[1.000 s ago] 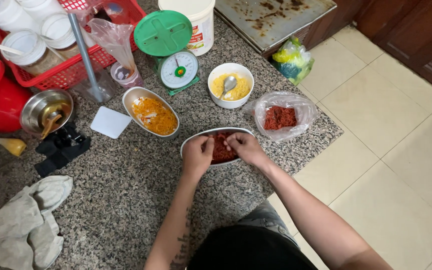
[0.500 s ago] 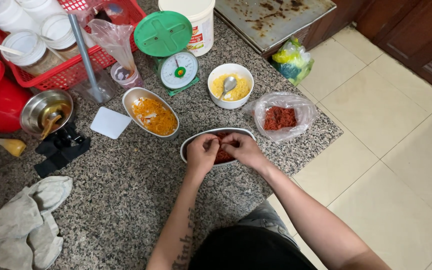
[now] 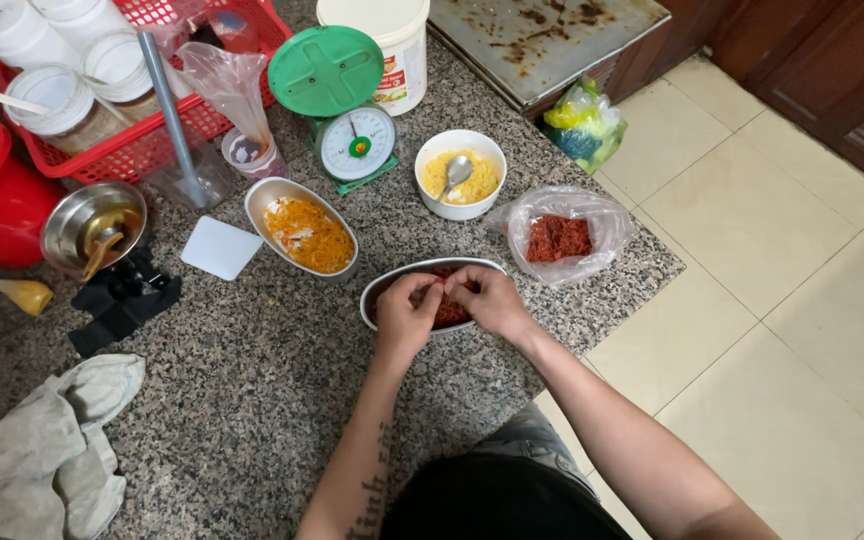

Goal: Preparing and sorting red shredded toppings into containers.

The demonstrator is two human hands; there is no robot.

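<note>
Near the middle of the frame, the left hand (image 3: 407,315) and the right hand (image 3: 490,300) meet over an oval metal dish (image 3: 384,287), fingers curled inward and their tips pinching at the red minced filling (image 3: 449,312) that lies in it; whether the tips actually grip a piece cannot be told, since the knuckles hide them. The dish sits directly beneath both hands, its rim showing above and to the left of them. Just to the right, a clear plastic bag of red mince (image 3: 560,237) rests near the edge of the granite counter (image 3: 252,400). Above the hands stands a white bowl of yellow filling with a spoon (image 3: 460,175), and up-left a second oval dish of orange shreds (image 3: 304,230). Further up is a green kitchen scale (image 3: 337,100); a grey cloth (image 3: 42,450) lies at lower left.
</note>
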